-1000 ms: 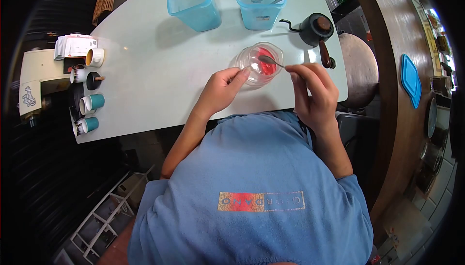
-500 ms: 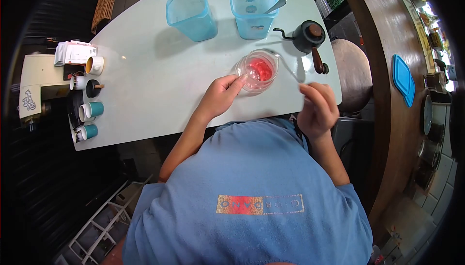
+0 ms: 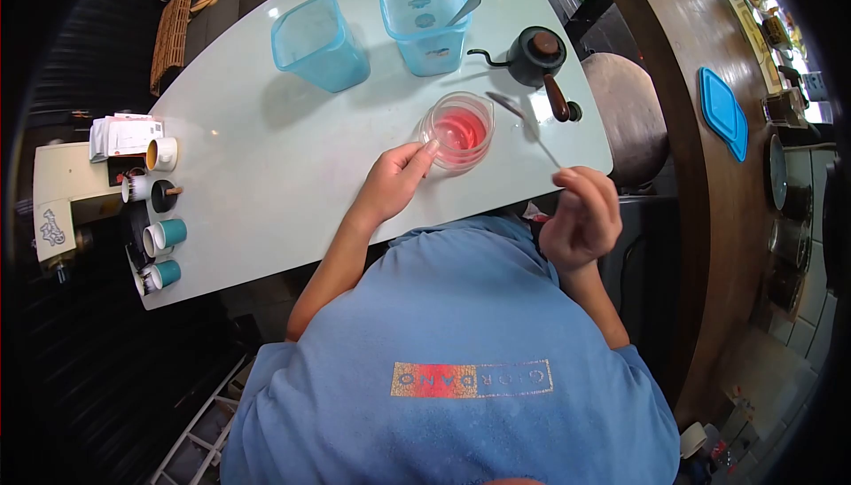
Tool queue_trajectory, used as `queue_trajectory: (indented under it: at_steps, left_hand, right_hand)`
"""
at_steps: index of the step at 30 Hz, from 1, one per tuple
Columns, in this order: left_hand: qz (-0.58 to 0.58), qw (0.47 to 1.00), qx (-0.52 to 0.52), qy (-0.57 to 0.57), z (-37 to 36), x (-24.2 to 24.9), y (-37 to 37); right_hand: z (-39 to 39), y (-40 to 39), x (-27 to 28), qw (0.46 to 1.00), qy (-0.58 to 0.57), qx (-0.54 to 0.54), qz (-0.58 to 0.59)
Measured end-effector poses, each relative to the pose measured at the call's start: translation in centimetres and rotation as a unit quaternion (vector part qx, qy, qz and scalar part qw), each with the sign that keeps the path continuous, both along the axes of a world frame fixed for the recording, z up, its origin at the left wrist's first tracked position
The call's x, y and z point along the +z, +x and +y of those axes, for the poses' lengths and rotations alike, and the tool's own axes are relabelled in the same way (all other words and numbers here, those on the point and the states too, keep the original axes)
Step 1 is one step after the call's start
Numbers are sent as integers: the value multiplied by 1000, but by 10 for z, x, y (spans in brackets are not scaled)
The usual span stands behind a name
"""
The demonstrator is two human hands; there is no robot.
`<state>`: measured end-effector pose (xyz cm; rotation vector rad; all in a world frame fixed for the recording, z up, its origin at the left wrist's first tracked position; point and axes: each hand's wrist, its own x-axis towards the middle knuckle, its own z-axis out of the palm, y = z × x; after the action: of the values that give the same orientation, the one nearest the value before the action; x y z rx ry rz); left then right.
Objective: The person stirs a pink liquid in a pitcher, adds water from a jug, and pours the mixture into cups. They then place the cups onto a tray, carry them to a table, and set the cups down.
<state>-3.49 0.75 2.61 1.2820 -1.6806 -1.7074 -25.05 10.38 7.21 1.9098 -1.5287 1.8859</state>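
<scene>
- Head view: the white table (image 3: 266, 175) holds the glass vessel (image 3: 468, 157), with red liquid inside, toward its near right side; whether the vessel sits quite level, I cannot tell.
- Blue tubs: one (image 3: 328, 64) lies beyond the vessel and to its left, the other (image 3: 430, 49) almost straight beyond it. A long reach past the vessel could knock either.
- Black kettle (image 3: 532, 59): beyond the vessel and to its right, its wooden grip pointing back this way. A wide swing of the right forearm might catch that grip and shove the kettle.
- Left hand (image 3: 394, 183): thumb and fingers pinch the vessel's near left rim. With so small a hold, a sideways pull could tip it and spill the red liquid.
- Right hand (image 3: 583, 223): to the vessel's right, fingertips closed on the end of a spoon handle. A loose pinch could let it twist.
- Spoon (image 3: 507, 105): its bowl is outside the vessel, just right of the rim. Wet metal could drip on the tabletop, or clink the glass if swung left.
</scene>
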Motion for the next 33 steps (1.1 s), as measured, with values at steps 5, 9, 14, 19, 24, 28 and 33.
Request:
queue_trajectory:
  at_steps: [5, 9, 14, 19, 24, 28, 33]
  left_hand:
    - [-1, 1000, -9, -1, -1, -2, 2]
    - [12, 1000, -5, -6, -3, -7, 5]
    - [19, 1000, -17, -11, -4, -9, 4]
    - [3, 999, -41, 4, -7, -9, 7]
    - [10, 999, -44, 6, -5, -13, 9]
    - [11, 999, -50, 9, -5, -14, 9]
    - [17, 998, -53, 5, -5, -16, 10]
  right_hand:
    - [31, -2, -26, 921, 29, -60, -384]
    - [51, -13, -62, 937, 111, -118, -308]
    - [39, -18, -94, 922, 142, -167, -319]
    - [25, -24, -110, 901, 171, -181, -354]
    - [20, -24, -111, 882, 184, -210, -380]
    - [25, -27, -119, 902, 225, -268, -253]
    - [26, -22, -110, 906, 264, -304, -128]
